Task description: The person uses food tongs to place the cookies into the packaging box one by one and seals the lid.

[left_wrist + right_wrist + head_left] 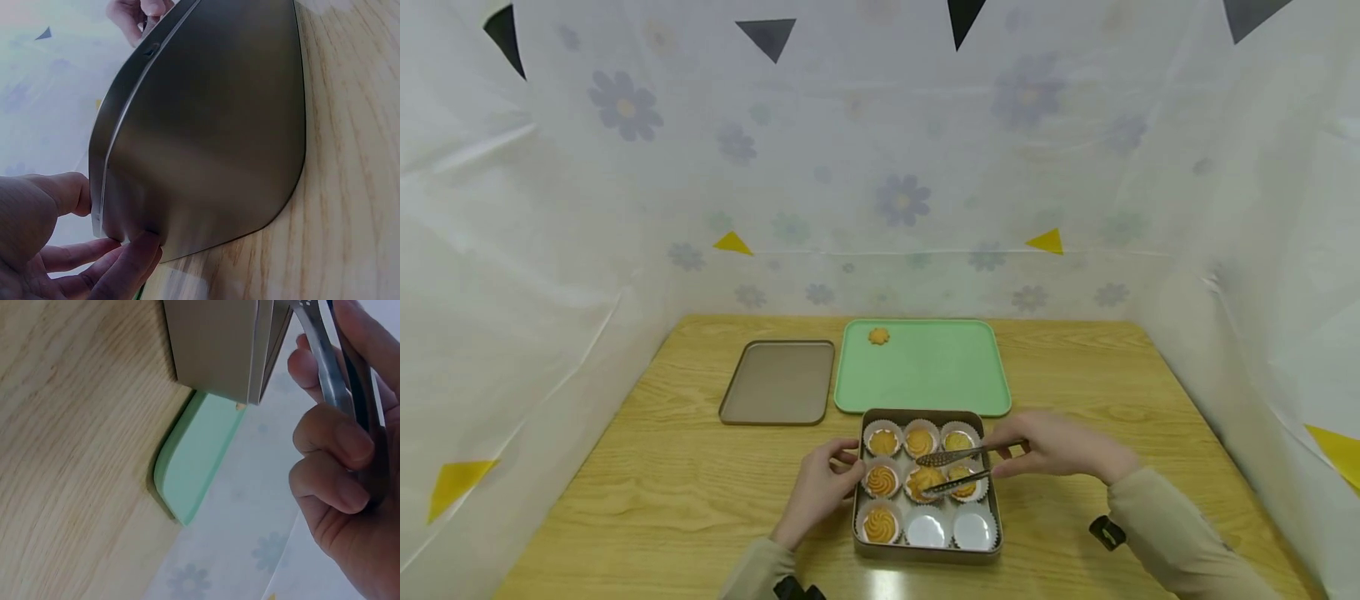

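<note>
A square metal tin [930, 553] holds cookies in white paper cups, set out in rows. My left hand [822, 487] grips the tin's left wall; in the left wrist view the thumb lies at the rim and fingers [134, 262] press the outer side. With my right hand [1051, 446] I hold metal tongs [955, 455] over the tin. Their tips lie around the swirled cookie [926, 481] in the middle cup; whether they squeeze it I cannot tell. Two front cups, a middle one [927, 528] and a right one [974, 528], hold no cookie.
Behind the tin lies a green tray [925, 375] with one flower-shaped cookie [878, 336] near its far left corner. A brown-grey tray [778, 383], likely metal, lies to its left. Patterned white sheeting [902, 167] surrounds the wooden table [685, 500] at the back and sides.
</note>
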Available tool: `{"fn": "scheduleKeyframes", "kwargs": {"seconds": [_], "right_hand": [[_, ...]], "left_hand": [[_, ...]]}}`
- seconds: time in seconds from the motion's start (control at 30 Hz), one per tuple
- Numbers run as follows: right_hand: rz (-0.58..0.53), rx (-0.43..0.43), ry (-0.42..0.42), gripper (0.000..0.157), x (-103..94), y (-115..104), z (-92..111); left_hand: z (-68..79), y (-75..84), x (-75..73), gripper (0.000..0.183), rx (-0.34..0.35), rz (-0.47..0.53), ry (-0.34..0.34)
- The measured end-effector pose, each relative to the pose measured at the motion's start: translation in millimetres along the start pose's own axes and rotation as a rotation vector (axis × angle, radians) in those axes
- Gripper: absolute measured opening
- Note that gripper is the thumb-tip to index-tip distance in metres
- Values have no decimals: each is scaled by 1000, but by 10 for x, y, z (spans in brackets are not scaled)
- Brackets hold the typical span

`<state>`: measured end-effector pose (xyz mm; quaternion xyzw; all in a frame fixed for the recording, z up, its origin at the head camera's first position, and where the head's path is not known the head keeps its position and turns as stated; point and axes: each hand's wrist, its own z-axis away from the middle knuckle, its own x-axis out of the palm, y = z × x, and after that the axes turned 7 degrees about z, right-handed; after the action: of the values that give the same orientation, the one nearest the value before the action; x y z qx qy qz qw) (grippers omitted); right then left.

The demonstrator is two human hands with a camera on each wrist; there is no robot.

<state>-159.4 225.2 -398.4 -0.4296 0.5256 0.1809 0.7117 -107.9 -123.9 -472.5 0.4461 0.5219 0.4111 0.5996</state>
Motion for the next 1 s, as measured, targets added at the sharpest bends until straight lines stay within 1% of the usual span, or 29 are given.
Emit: {"fn": "scheduleKeyframes", "kwargs": {"seconds": [0.07,0.17,0.3,0.4,0.53,0.77,1.0], "right_hand": [[-14,-6,-28,33,21,-13,-10],[-37,19,-64,39,39,-37,-21],[-56,43,-97,42,47,-72,-32],[-79,31,-111,44,46,-100,-37],[-97,9,-117,44,48,-121,-46],[-83,-29,-112,43,66,-141,-71],[-81,-18,-128,39,87,-171,-89]], "left_hand": [[-1,-3,0,40,1,0,1],[-7,-11,0,39,7,-3,5],[-15,-19,0,39,10,-7,7],[-17,-19,-1,39,9,-7,5],[-18,-20,-3,39,11,-4,7],[-22,-28,-6,38,12,-4,8],[-13,-32,-6,39,11,-8,4]]}}
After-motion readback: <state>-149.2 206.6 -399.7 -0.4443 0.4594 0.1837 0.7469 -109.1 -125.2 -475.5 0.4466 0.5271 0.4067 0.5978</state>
